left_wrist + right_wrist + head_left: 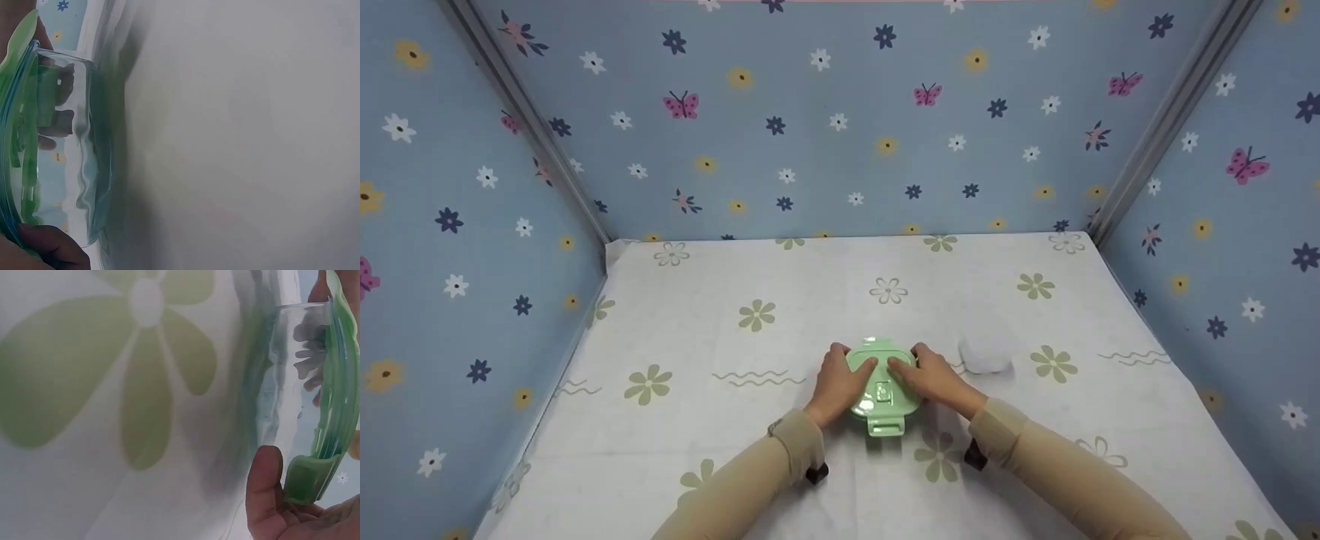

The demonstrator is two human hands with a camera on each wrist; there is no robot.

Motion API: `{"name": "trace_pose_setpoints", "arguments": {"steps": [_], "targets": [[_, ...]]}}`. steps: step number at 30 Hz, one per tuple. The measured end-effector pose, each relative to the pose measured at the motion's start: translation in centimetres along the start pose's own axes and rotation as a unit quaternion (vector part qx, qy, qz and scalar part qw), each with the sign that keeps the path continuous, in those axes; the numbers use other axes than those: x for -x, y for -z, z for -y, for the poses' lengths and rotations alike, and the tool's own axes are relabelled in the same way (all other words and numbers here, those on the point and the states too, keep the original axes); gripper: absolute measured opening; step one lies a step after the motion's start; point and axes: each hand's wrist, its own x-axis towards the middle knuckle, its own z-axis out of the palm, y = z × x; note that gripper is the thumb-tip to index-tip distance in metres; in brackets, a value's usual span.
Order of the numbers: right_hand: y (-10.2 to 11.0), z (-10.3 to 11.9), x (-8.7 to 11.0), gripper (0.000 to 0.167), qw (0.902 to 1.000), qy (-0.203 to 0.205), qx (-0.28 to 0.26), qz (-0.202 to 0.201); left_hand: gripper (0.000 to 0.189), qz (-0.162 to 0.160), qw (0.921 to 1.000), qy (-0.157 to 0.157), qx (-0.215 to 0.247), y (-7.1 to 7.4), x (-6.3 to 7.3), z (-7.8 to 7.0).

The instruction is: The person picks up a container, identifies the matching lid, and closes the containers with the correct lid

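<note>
A food container with a light green lid (883,382) and a clear glass body (84,169) is between both hands, near the middle of the table. My left hand (840,384) grips its left side, thumb lying on the lid. On the opposite side my right hand (941,381) holds it the same way, thumb on top and fingers down the side. A lid flap (886,427) sticks out toward me, and another (877,342) shows at the far edge. In the right wrist view a green flap (308,478) hangs down the glass beside a fingertip.
To the right of the container lies a small white bundle (987,352). A white cloth with green flowers (802,300) covers the table. Blue flowered walls (810,150) with grey corner posts enclose it at the back and both sides.
</note>
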Motion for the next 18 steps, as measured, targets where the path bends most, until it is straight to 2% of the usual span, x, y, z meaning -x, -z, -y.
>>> {"name": "trace_pose_setpoints", "arguments": {"steps": [6,12,15,18], "targets": [[-0.7,0.0,-0.8,0.060,0.9996,-0.016,0.022,0.007,0.053,-0.002,0.9999,0.012,-0.006,0.0,0.3,-0.5],[-1.2,-0.4,-1.2,0.089,0.9988,-0.026,0.040,0.011,0.056,-0.006,1.0000,0.002,-0.008,0.2,0.7,-0.8],[-1.3,-0.6,-1.3,0.088,0.9990,-0.024,0.039,0.006,0.056,-0.004,0.9999,-0.001,-0.012,0.3,1.0,-1.2],[-1.3,-0.5,-1.4,0.074,0.9993,-0.020,0.030,0.004,0.055,0.000,0.9999,0.002,-0.014,0.5,1.3,-1.6]]}}
